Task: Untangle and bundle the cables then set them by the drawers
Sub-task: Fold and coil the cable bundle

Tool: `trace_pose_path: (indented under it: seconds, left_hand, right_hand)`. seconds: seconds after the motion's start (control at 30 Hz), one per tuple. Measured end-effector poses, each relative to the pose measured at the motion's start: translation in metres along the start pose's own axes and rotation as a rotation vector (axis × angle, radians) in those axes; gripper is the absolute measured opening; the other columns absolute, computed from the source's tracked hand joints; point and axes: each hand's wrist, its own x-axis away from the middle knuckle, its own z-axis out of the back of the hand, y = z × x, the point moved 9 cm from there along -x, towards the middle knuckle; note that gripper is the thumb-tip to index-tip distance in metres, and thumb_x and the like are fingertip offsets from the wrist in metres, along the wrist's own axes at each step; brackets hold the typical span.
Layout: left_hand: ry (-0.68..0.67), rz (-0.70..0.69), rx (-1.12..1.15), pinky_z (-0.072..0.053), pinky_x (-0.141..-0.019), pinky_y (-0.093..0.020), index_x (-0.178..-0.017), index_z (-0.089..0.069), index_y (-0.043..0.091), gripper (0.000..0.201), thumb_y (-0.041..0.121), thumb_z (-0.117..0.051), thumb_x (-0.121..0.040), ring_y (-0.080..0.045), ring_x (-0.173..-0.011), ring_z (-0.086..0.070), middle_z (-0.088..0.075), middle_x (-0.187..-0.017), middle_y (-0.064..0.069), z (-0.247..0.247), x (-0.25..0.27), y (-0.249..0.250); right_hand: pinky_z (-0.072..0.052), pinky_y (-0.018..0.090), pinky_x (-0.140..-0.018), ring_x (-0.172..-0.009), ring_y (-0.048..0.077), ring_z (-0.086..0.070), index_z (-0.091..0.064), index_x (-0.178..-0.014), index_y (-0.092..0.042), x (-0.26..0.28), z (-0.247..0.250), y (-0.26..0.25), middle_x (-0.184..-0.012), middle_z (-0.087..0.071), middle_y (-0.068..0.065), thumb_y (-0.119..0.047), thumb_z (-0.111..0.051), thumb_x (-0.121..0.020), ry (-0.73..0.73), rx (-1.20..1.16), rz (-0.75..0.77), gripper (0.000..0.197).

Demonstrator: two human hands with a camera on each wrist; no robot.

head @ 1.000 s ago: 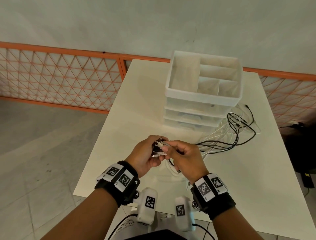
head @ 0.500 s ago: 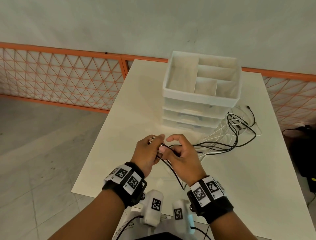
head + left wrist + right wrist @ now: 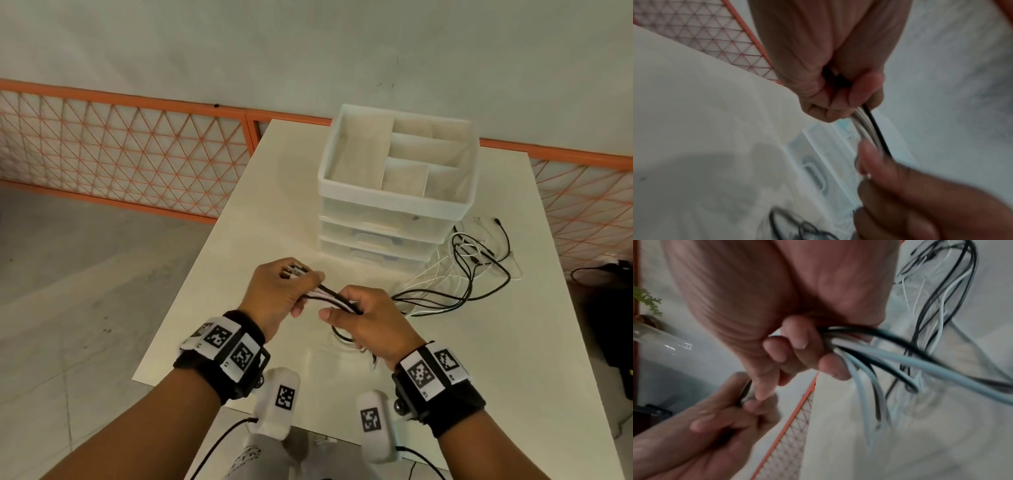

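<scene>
Black and white cables (image 3: 334,297) run as one gathered strand between my two hands above the white table (image 3: 513,359). My left hand (image 3: 284,291) grips their plug ends, fingers curled round them; the left wrist view shows the cables (image 3: 871,128) leaving its fist. My right hand (image 3: 363,318) holds the same strand a little to the right, fingers wrapped round it. In the right wrist view the cables (image 3: 890,356) fan out of that fist. The loose remainder (image 3: 459,274) lies tangled on the table, right of the white drawers (image 3: 394,219). A loop hangs under my right hand.
The drawers carry an open divided tray (image 3: 342,181) on top. An orange mesh fence (image 3: 120,157) runs behind and left of the table. The table's near edge is just below my wrists. Dark gear (image 3: 609,308) lies on the floor at the right.
My hands have drawn apart: the left moved up and left with the plug ends, and the right slid along the strand, so a short stretch of cables now spans between them.
</scene>
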Motion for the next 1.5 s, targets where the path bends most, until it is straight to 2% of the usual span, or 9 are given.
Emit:
trace_pose_path:
  seconds: [0.13, 0.27, 0.37, 0.47, 0.57, 0.83, 1.1, 1.3, 1.5]
  left_hand:
    - [0.137, 0.128, 0.096, -0.037, -0.037, -0.020, -0.080, -0.062, 0.001, 0.019, 0.010, -0.078, -0.080, -0.016, -0.045, -0.043, -0.052, -0.060, -0.008, 0.032, -0.013, -0.011]
    - [-0.065, 0.404, 0.023, -0.058, -0.061, -0.029, -0.092, -0.059, 0.007, 0.045, 0.048, -0.074, -0.079, -0.018, -0.065, -0.058, -0.059, -0.077, -0.009, 0.024, -0.010, -0.043]
    - [-0.012, 0.150, -0.470, -0.051, -0.087, -0.036, -0.115, -0.060, 0.015, 0.067, 0.071, -0.056, -0.080, -0.020, -0.105, -0.060, -0.064, -0.113, 0.000, 0.034, -0.019, -0.005]
    - [-0.163, -0.225, -0.398, -0.049, -0.095, -0.034, -0.109, -0.066, 0.025, 0.055, 0.072, -0.050, -0.084, -0.011, -0.104, -0.065, -0.072, -0.106, 0.009, 0.002, -0.010, 0.055]
    - [-0.331, -0.315, -0.463, -0.055, -0.080, -0.035, -0.093, -0.071, 0.021, 0.060, 0.072, -0.038, -0.089, -0.012, -0.076, -0.067, -0.072, -0.082, 0.003, -0.035, 0.007, 0.070]
    - [-0.120, -0.458, -0.527, -0.026, -0.043, -0.013, -0.059, -0.060, 0.010, 0.055, 0.056, -0.062, -0.087, -0.004, -0.036, -0.038, -0.042, -0.037, 0.013, -0.014, -0.002, 0.127]
    - [0.031, -0.403, -0.404, -0.031, -0.050, -0.024, -0.047, -0.055, 0.015, 0.053, 0.052, -0.072, -0.081, -0.003, -0.036, -0.039, -0.058, -0.045, 0.010, 0.025, -0.021, 0.148]
    - [0.105, -0.258, -0.142, -0.033, -0.056, -0.026, -0.059, -0.068, 0.018, 0.037, 0.046, -0.075, -0.081, -0.010, -0.048, -0.031, -0.036, -0.034, 0.015, 0.080, -0.021, 0.171]
    - [0.173, -0.222, -0.008, -0.030, -0.047, -0.024, -0.063, -0.052, 0.019, 0.039, 0.044, -0.078, -0.078, -0.012, -0.045, -0.026, -0.032, -0.051, 0.005, 0.135, -0.029, 0.179]
  right_hand:
    - [-0.042, 0.024, -0.051, -0.046, 0.005, -0.046, -0.061, -0.060, -0.020, -0.007, 0.044, -0.004, -0.047, -0.051, -0.013, -0.036, -0.079, -0.083, 0.204, 0.302, 0.023, 0.034]
    - [-0.038, 0.021, -0.048, -0.046, 0.009, -0.043, -0.057, -0.059, -0.009, -0.012, 0.050, -0.028, -0.047, -0.047, -0.006, -0.029, -0.071, -0.084, 0.269, 0.410, 0.052, 0.035]
    - [-0.037, 0.019, -0.045, -0.045, 0.009, -0.041, -0.050, -0.054, -0.014, -0.016, 0.030, -0.053, -0.049, -0.047, -0.004, -0.024, -0.069, -0.084, 0.139, 0.516, 0.099, 0.037]
    - [-0.047, 0.026, -0.042, -0.055, 0.012, -0.059, -0.065, -0.078, -0.013, -0.014, 0.014, -0.079, -0.069, -0.066, 0.002, -0.020, -0.065, -0.085, 0.076, 0.500, 0.140, 0.010]
    - [-0.055, 0.024, -0.058, -0.069, 0.010, -0.070, -0.061, -0.094, -0.019, -0.011, 0.016, -0.108, -0.079, -0.073, -0.003, -0.017, -0.065, -0.087, 0.150, 0.394, 0.236, 0.009]
    - [-0.042, 0.008, -0.050, -0.051, 0.000, -0.054, -0.066, -0.075, -0.020, 0.005, 0.042, -0.147, -0.058, -0.058, -0.011, -0.016, -0.082, -0.077, 0.307, 0.471, 0.311, 0.016]
    - [-0.047, 0.021, -0.049, -0.050, 0.009, -0.051, -0.061, -0.069, -0.022, -0.004, 0.030, -0.120, -0.058, -0.061, -0.004, -0.013, -0.073, -0.076, 0.295, 0.465, 0.234, 0.016]
    - [-0.054, 0.024, -0.049, -0.055, 0.018, -0.072, -0.052, -0.079, -0.025, -0.006, 0.051, -0.043, -0.072, -0.069, 0.003, -0.010, -0.060, -0.086, 0.340, 0.690, 0.057, 0.018]
    - [-0.055, 0.024, -0.067, -0.054, 0.017, -0.072, -0.057, -0.125, -0.033, 0.012, 0.081, 0.038, -0.113, -0.062, -0.006, -0.037, -0.057, -0.098, 0.404, 0.629, -0.261, 0.027]
